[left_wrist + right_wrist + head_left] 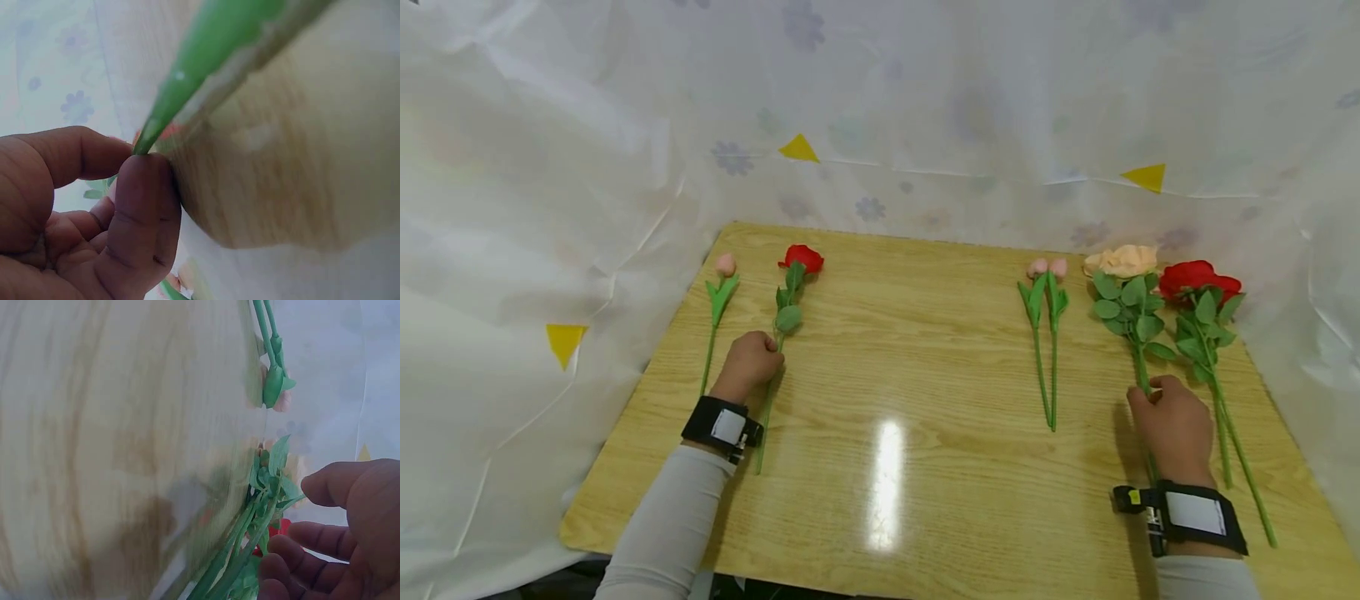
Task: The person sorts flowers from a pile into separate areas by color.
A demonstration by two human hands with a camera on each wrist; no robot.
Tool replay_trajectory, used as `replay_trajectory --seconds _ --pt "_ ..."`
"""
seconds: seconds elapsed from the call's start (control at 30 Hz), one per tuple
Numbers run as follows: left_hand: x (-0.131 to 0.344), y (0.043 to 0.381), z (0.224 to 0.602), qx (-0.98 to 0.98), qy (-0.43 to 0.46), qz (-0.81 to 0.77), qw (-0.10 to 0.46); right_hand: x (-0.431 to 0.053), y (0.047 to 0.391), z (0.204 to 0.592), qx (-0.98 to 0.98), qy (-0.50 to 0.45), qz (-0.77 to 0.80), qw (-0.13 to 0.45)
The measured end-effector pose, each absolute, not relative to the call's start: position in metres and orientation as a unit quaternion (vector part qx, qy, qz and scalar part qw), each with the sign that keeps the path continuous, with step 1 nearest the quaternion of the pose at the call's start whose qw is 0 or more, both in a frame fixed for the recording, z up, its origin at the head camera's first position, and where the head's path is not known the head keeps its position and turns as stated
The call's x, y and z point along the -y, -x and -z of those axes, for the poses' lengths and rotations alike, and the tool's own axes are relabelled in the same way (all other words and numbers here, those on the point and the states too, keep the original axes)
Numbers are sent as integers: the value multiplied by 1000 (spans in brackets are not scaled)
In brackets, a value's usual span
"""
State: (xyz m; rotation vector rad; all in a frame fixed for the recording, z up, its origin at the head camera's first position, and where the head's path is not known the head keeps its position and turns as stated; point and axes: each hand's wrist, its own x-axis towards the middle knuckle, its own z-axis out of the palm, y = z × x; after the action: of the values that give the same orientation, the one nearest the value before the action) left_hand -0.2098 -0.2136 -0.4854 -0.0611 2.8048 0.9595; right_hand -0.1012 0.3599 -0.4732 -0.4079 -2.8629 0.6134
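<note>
On the left, my left hand [749, 363] pinches the green stem of a single red rose [805, 257]. The thumb and index finger meet on that stem [178, 94] in the left wrist view. Beside it lies one pink tulip [726, 266]. At the right, my right hand [1176, 423] is over the stems of the peach roses [1123, 262], thumb and fingers apart. In the right wrist view these stems [234, 556] lie beyond the spread fingers, not between them. Red roses [1199, 280] lie just right of the peach ones.
Two pink tulips [1037, 268] lie side by side, left of the peach roses. All the flowers are on a wooden table [917, 350]. A pale flower-patterned sheet [910, 125] with yellow triangles hangs behind and beside the table.
</note>
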Motion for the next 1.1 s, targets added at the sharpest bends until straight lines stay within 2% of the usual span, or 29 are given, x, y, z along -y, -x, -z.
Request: replay_trajectory --seconds 0.17,0.3,0.4,0.7,1.1 --pt "207 209 488 -934 27 -353 39 -345 103 471 954 143 -236 118" --pt "195 208 486 -911 35 -411 23 -328 107 469 948 128 -249 154" --pt "185 208 486 -880 42 -471 33 -313 109 469 942 116 -266 166" --pt "148 210 490 -793 33 -604 70 -269 121 481 924 96 -346 134" --pt "90 204 488 -724 29 -683 92 -206 133 486 909 51 -400 106"
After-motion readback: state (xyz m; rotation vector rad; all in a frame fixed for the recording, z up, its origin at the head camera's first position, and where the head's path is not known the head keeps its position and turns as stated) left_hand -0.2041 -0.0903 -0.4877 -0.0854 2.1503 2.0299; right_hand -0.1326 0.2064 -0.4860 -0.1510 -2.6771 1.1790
